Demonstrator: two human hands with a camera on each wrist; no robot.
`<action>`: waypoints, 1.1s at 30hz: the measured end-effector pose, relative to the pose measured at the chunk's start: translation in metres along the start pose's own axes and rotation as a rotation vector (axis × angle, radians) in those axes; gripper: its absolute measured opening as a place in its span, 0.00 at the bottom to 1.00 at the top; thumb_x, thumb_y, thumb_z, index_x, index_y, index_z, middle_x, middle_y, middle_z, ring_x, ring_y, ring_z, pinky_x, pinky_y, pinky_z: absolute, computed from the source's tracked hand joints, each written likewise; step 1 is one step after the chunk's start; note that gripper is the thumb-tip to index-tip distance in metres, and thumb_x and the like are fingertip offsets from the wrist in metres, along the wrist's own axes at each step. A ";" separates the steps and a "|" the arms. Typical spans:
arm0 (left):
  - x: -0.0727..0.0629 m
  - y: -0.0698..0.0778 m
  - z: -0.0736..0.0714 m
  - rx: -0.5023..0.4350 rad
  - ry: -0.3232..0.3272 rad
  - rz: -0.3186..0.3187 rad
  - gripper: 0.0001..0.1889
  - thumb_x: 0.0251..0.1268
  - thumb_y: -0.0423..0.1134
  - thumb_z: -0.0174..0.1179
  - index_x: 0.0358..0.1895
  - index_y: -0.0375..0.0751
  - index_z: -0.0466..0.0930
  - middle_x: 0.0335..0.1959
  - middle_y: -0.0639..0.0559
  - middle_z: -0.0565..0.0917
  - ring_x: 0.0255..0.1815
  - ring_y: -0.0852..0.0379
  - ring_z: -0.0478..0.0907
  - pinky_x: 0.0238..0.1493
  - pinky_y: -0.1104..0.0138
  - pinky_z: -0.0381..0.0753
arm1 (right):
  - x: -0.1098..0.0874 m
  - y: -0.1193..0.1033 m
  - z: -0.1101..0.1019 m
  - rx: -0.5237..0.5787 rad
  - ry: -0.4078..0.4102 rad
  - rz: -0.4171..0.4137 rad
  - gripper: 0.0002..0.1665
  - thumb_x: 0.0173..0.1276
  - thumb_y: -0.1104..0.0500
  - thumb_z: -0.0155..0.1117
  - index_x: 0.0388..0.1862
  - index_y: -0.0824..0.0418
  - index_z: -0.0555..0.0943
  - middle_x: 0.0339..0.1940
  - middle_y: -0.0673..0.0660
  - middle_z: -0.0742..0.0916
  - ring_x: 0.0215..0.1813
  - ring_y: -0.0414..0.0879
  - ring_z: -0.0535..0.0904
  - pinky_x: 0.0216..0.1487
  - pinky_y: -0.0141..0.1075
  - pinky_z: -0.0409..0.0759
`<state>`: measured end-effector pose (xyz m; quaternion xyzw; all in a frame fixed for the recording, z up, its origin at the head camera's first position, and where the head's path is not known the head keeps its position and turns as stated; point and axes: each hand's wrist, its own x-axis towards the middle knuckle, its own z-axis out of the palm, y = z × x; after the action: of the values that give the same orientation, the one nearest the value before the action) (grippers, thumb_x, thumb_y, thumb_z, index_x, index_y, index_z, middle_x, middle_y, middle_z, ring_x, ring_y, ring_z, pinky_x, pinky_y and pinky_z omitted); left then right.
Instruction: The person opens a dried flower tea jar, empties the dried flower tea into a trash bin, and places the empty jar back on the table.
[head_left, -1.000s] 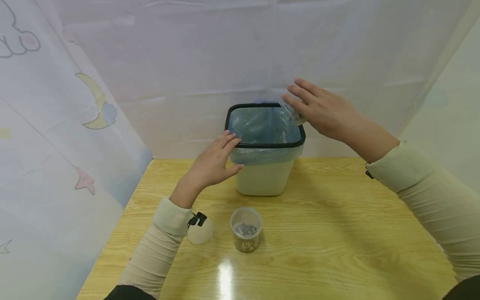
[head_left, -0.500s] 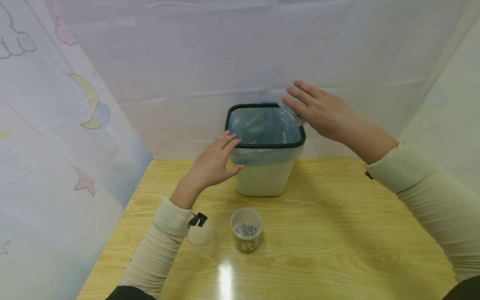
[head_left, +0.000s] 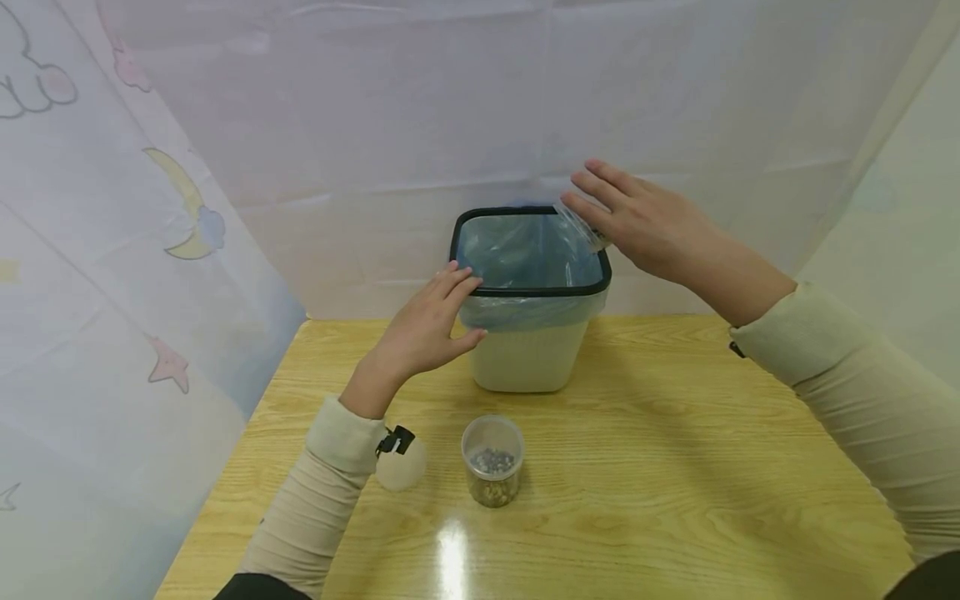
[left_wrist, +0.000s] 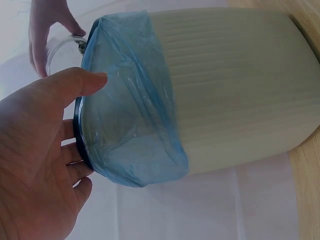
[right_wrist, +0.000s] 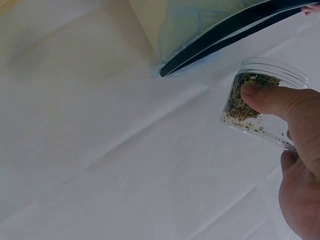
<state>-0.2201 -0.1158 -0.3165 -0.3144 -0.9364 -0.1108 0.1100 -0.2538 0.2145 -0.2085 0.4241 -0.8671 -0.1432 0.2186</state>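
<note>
My right hand [head_left: 645, 221] grips a clear plastic jar [right_wrist: 232, 102], thumb on one side, tilted at the right rim of the bin. Dried green-brown flakes, like herbs, lie inside its wall. In the head view the hand hides most of this jar. The trash bin [head_left: 525, 358] is pale cream with a black rim and a blue bag liner [left_wrist: 130, 125] folded over it. My left hand [head_left: 420, 329] rests its extended fingers on the bin's front-left rim; its thumb [left_wrist: 90, 82] lies over the liner outside, and its fingertips pass behind the rim in the left wrist view.
On the wood-grain table [head_left: 675, 467], in front of the bin, stands a second clear jar [head_left: 492, 462] with greyish and brown bits inside. Left of it lies a round whitish lid [head_left: 401, 467], partly behind the left wrist strap. White sheeting [head_left: 375, 125] rises behind the bin.
Both hands and the bin stay nearly where they were. The right hand and its jar have shifted only very slightly to the left.
</note>
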 end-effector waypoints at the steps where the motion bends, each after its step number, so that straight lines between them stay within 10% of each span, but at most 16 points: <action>1: 0.000 0.000 0.000 0.000 -0.001 0.000 0.40 0.72 0.55 0.61 0.79 0.41 0.58 0.80 0.42 0.57 0.83 0.47 0.45 0.81 0.53 0.51 | 0.000 0.000 0.000 0.000 0.004 -0.002 0.42 0.68 0.77 0.60 0.79 0.66 0.59 0.78 0.70 0.63 0.82 0.64 0.51 0.73 0.58 0.64; 33: -0.001 -0.001 -0.002 0.000 -0.006 -0.005 0.40 0.72 0.56 0.61 0.79 0.42 0.58 0.80 0.42 0.57 0.83 0.47 0.45 0.80 0.52 0.53 | 0.000 -0.002 -0.001 -0.013 -0.002 0.002 0.44 0.67 0.78 0.61 0.80 0.66 0.59 0.79 0.70 0.63 0.82 0.63 0.50 0.72 0.58 0.65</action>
<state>-0.2195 -0.1181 -0.3150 -0.3124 -0.9375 -0.1102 0.1068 -0.2519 0.2130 -0.2089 0.4219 -0.8667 -0.1488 0.2206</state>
